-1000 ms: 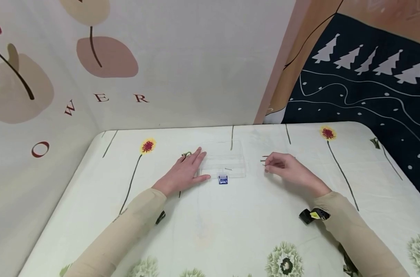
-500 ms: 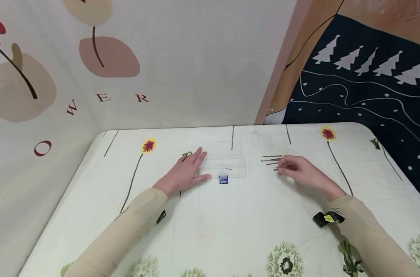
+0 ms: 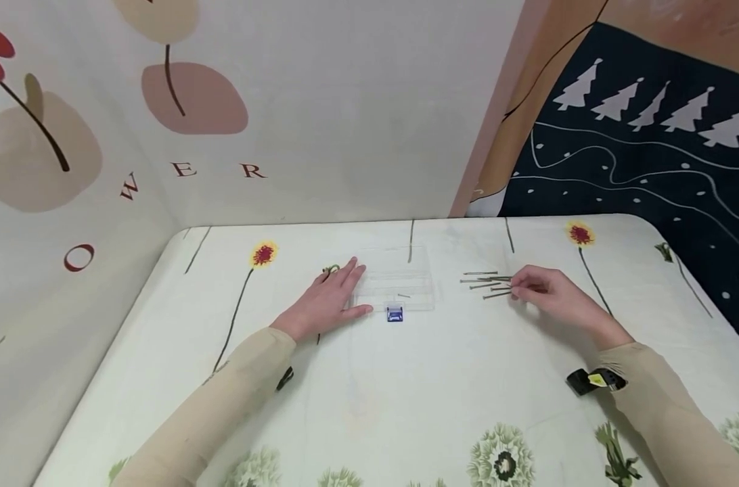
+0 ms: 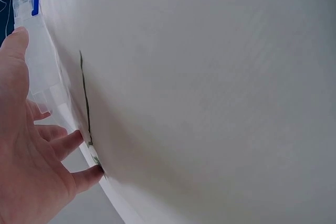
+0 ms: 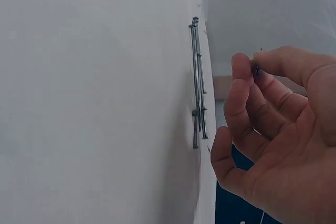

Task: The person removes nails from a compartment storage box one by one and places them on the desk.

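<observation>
My left hand (image 3: pixel 323 301) lies with fingers spread at the left side of a clear plastic box (image 3: pixel 427 281) with a blue latch (image 3: pixel 394 314). A single small nail (image 3: pixel 404 295) lies in the box's front part. In the left wrist view, the thumb of the left hand (image 4: pixel 31 145) overlaps the box (image 4: pixel 42 56). To the right of the box, several metal nails (image 3: pixel 480 281) lie loosely side by side on the cloth. At their right end, my right hand (image 3: pixel 543 291) pinches a small dark nail (image 5: pixel 256 70) between thumb and fingertips, mostly hidden by them.
The table is covered with a white flower-print cloth (image 3: pixel 357 385). A pale printed curtain (image 3: pixel 345 122) hangs behind it, and a dark cloth with white trees (image 3: pixel 631 155) hangs at the right.
My right hand has moved to the right, away from the box, uncovering more of the loose nails. The left hand has stayed at the box.
</observation>
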`<action>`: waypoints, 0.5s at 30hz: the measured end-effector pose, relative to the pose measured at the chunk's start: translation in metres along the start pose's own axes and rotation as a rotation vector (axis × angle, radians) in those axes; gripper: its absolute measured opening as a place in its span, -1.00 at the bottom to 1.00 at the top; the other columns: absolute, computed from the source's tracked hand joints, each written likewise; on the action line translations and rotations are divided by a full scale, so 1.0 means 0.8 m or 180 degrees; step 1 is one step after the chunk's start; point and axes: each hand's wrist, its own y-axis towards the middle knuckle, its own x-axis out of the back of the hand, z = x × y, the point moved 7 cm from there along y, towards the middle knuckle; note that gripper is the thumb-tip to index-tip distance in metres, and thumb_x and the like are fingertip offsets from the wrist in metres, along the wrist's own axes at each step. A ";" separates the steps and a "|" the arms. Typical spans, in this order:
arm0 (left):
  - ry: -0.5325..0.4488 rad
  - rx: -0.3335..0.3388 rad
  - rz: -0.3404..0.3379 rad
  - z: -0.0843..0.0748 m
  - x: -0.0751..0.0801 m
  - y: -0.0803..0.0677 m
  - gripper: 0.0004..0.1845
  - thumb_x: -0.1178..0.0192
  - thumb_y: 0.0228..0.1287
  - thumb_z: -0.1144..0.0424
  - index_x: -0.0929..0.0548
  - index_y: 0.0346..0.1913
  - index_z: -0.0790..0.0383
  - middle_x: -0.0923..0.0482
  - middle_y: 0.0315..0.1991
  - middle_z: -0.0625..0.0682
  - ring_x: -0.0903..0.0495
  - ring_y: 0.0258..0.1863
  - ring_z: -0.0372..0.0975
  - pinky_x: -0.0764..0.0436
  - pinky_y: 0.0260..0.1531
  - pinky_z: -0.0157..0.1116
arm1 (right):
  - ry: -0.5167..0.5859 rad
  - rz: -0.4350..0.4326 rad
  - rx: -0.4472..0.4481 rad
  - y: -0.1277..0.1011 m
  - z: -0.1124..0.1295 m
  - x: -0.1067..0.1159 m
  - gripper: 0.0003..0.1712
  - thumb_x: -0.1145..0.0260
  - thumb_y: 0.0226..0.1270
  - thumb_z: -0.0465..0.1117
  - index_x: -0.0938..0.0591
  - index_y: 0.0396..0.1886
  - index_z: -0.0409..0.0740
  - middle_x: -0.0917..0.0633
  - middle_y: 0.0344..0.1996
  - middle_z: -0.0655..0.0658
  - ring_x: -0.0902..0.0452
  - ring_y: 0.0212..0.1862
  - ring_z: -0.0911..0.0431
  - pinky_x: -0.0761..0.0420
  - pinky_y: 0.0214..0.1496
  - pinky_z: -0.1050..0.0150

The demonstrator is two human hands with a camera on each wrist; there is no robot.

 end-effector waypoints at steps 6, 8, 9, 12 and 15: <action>0.0025 -0.0015 0.0016 -0.001 -0.001 0.002 -0.08 0.04 0.36 -0.30 0.04 0.54 0.22 0.20 0.54 0.16 0.04 0.48 -0.04 0.04 0.37 0.09 | -0.0170 -0.0098 -0.0089 -0.005 -0.012 0.012 -0.87 -0.22 0.39 -0.35 -0.59 -0.14 -0.33 -0.67 -0.30 -0.14 -0.51 -0.29 0.09 -0.45 -0.21 0.43; 0.0026 -0.0016 0.0005 -0.001 -0.001 0.002 -0.08 0.04 0.36 -0.30 0.03 0.53 0.23 0.19 0.54 0.16 0.04 0.48 -0.03 0.04 0.36 0.10 | -0.0244 -0.0115 -0.0101 -0.006 -0.016 0.015 -0.87 -0.23 0.39 -0.33 -0.60 -0.14 -0.31 -0.66 -0.32 -0.12 -0.49 -0.31 0.11 -0.44 -0.23 0.42; 0.0025 -0.0017 -0.0002 -0.001 -0.001 0.002 -0.08 0.04 0.36 -0.30 0.03 0.53 0.23 0.19 0.54 0.16 0.04 0.47 -0.03 0.04 0.36 0.10 | -0.0273 -0.0120 -0.0100 -0.006 -0.017 0.016 -0.87 -0.24 0.39 -0.33 -0.60 -0.15 -0.31 -0.66 -0.32 -0.11 -0.48 -0.31 0.12 -0.43 -0.24 0.42; 0.0013 -0.0025 -0.0017 0.000 0.000 0.002 -0.08 0.04 0.36 -0.30 0.03 0.53 0.23 0.19 0.54 0.17 0.03 0.47 -0.03 0.03 0.36 0.10 | -0.0352 -0.0121 -0.0104 -0.008 -0.021 0.020 -0.89 -0.24 0.39 -0.33 -0.61 -0.17 -0.30 -0.64 -0.34 -0.10 -0.46 -0.33 0.13 -0.43 -0.26 0.41; 0.0014 -0.0033 -0.0021 0.000 0.000 0.002 -0.09 0.04 0.37 -0.29 0.03 0.53 0.23 0.18 0.54 0.17 0.03 0.47 -0.03 0.03 0.36 0.11 | -0.0470 -0.0125 -0.0135 -0.010 -0.024 0.023 -0.91 -0.24 0.38 -0.32 -0.62 -0.20 -0.27 -0.63 -0.34 -0.09 -0.45 -0.31 0.11 -0.44 -0.25 0.41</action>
